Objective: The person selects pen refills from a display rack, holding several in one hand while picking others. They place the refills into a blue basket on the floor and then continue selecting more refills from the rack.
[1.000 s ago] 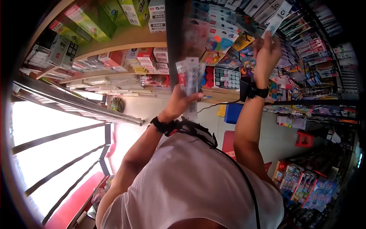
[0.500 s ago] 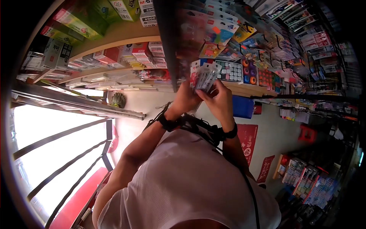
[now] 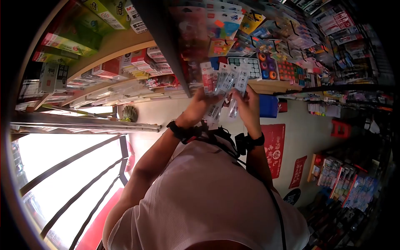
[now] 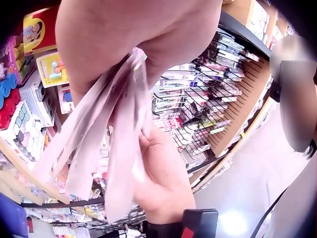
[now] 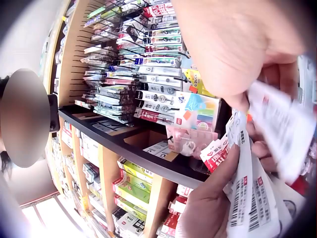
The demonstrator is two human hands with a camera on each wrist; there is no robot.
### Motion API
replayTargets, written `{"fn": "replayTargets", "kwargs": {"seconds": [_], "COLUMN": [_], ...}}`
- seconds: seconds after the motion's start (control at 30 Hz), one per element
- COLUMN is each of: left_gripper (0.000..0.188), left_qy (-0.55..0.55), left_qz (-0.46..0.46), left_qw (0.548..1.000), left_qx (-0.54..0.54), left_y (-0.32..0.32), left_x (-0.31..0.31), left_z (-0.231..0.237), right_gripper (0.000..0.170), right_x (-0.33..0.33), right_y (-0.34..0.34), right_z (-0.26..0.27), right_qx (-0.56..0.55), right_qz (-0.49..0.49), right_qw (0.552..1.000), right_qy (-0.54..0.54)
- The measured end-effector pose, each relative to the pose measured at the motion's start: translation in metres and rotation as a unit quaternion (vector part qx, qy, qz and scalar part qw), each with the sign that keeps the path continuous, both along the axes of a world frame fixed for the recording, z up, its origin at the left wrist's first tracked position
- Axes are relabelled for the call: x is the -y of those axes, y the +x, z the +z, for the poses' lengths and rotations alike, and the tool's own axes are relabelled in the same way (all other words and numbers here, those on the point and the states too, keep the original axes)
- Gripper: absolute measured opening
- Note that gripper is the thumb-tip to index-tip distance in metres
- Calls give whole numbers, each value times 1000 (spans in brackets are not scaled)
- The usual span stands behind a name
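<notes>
Several slim clear-and-white stationery packets (image 3: 225, 85) with hang holes are fanned out in my left hand (image 3: 197, 109), which grips them with the thumb across the front. My right hand (image 3: 249, 107) pinches one more slim packet (image 3: 239, 85) at the right side of the fan. In the right wrist view barcodes show on the held packets (image 5: 251, 201), and the right hand's packet (image 5: 285, 130) is tilted away from them. The left wrist view shows the packets' pale backs (image 4: 89, 144) spread downward. What lies inside the packets is too small to make out.
Hooks of hanging stationery (image 5: 158, 82) and a black shelf edge (image 5: 133, 153) stand close in front. Boxed goods (image 3: 112, 68) fill wooden shelves on the left. A tray of pale bottles (image 3: 245, 66) sits just beyond the hands. Below are a blue bin (image 3: 268, 106) and a red mat (image 3: 273, 146).
My right hand has come down from the hanging display with a packet to the left hand. The bunch, first upright and close together, is now fanned out.
</notes>
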State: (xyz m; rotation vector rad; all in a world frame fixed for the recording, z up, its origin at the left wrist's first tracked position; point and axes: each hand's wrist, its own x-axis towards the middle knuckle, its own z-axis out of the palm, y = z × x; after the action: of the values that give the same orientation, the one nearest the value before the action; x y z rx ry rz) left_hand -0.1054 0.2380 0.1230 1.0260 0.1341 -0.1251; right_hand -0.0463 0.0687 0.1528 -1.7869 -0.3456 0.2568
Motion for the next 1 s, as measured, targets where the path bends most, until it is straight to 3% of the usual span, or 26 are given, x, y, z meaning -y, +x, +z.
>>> {"fn": "replayTargets", "kwargs": {"seconds": [0.07, 0.3, 0.37, 0.5, 0.57, 0.83, 1.0], "left_gripper": [35, 37, 38, 38, 35, 32, 31], "left_qy": [56, -12, -31, -21, -6, -14, -14], "left_qz": [-4, 9, 20, 16, 21, 41, 50], "left_qw": [998, 1000, 999, 1000, 1000, 999, 999], "left_qx": [12, -14, 3, 3, -13, -11, -16], "left_y": [2, -1, -2, -4, -4, -7, -10], "left_x": [-4, -3, -3, -5, -7, -15, -18], "left_z": [2, 9, 13, 7, 6, 10, 3], "right_gripper": [16, 25, 12, 10, 15, 9, 14], "right_x": [-5, 3, 11, 6, 3, 5, 8], "right_y": [-7, -1, 3, 3, 5, 13, 20], "right_z": [9, 2, -8, -15, -22, -15, 6], "right_qx": [-153, -100, -251, -213, -118, -99, -49], "right_qz": [-86, -106, -109, -113, -133, -93, -136], "right_qw": [969, 984, 930, 937, 966, 983, 984], "right_qy": [174, 100, 244, 253, 186, 121, 108]}}
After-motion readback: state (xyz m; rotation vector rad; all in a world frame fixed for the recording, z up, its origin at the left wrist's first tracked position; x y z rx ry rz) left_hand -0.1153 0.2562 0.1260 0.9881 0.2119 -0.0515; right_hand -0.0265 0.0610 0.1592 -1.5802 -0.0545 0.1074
